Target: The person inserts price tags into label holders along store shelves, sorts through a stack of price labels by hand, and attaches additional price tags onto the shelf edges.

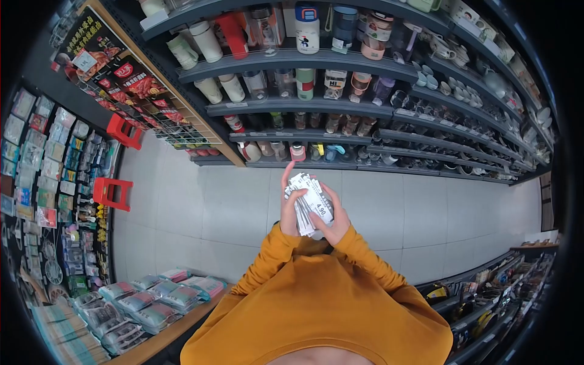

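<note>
A thick stack of white price labels [311, 204], the top one printed 4.90, is held in front of my chest. My left hand [291, 204] grips the stack from the left side, its thumb across the labels and its index finger pointing up toward the shelf. On the right side, my right hand [335, 218] holds the same stack, with the thumb on the top label near its lower edge. The labels are fanned unevenly at the upper left. Both hands are in mustard-coloured sleeves.
Shelves of cups and bottles [280, 106] curve across the front. Red stools [113, 193] stand at the left, beside a rack of small packaged goods [45, 164]. Wrapped packs [152, 301] lie on a wooden-edged display at lower left. Another stocked shelf [499, 298] is at lower right.
</note>
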Action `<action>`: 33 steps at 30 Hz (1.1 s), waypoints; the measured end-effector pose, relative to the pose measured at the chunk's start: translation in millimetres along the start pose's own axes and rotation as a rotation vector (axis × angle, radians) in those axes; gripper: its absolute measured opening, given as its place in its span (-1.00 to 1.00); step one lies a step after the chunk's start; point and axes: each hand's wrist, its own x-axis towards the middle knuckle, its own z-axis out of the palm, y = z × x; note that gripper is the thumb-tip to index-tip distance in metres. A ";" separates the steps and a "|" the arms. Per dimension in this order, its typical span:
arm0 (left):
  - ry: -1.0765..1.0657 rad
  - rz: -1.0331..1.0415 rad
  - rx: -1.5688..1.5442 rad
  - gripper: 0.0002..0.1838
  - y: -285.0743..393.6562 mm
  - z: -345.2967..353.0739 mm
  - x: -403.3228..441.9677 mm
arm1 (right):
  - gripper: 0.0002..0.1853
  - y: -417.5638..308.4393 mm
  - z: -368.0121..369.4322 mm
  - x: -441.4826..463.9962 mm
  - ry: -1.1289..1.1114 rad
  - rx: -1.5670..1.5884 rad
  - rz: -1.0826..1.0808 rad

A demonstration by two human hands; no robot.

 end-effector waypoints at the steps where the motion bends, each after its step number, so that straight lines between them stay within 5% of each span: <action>1: 0.003 -0.005 0.032 -0.29 4.0 -13.4 8.3 | -0.16 1.0 11.6 9.5 0.023 -0.033 -0.052; 8: 0.010 0.111 -0.138 -0.35 61.1 -64.3 50.0 | -0.28 -3.3 87.0 66.8 0.009 0.060 -0.015; 9: -0.031 0.007 -0.206 -0.39 73.9 -62.7 47.3 | -0.35 0.0 97.1 73.6 0.036 0.246 0.065; 13: -0.077 -0.221 -0.177 -0.34 110.3 -81.3 48.0 | -0.44 -17.3 113.7 96.4 -0.053 0.170 0.076; 17: -0.004 0.153 0.052 -0.27 108.5 -106.6 62.7 | -0.35 -10.0 124.6 105.3 -0.128 -0.055 0.117; 23: -0.017 -0.026 0.278 -0.38 112.8 -128.8 51.5 | -0.28 22.3 123.7 107.1 -0.370 0.254 0.326; 26: -0.009 -0.133 0.355 -0.46 100.0 -149.1 39.1 | -0.20 22.4 127.9 96.9 -0.564 0.080 0.417; 27: -0.001 -0.154 0.393 -0.48 96.1 -153.2 36.1 | -0.23 -10.6 134.1 97.0 -0.531 0.369 0.400; 30: -0.037 -0.026 0.608 -0.49 87.4 -161.5 35.0 | -0.32 12.2 135.8 104.3 -0.745 0.040 0.431; 31: -0.016 -0.107 0.456 -0.52 99.2 -150.7 31.0 | -0.38 26.3 140.5 99.1 -0.629 -0.002 0.244; 33: -0.111 -0.179 0.372 -0.52 105.0 -157.5 31.7 | -0.40 33.7 133.4 97.3 -0.654 0.068 0.359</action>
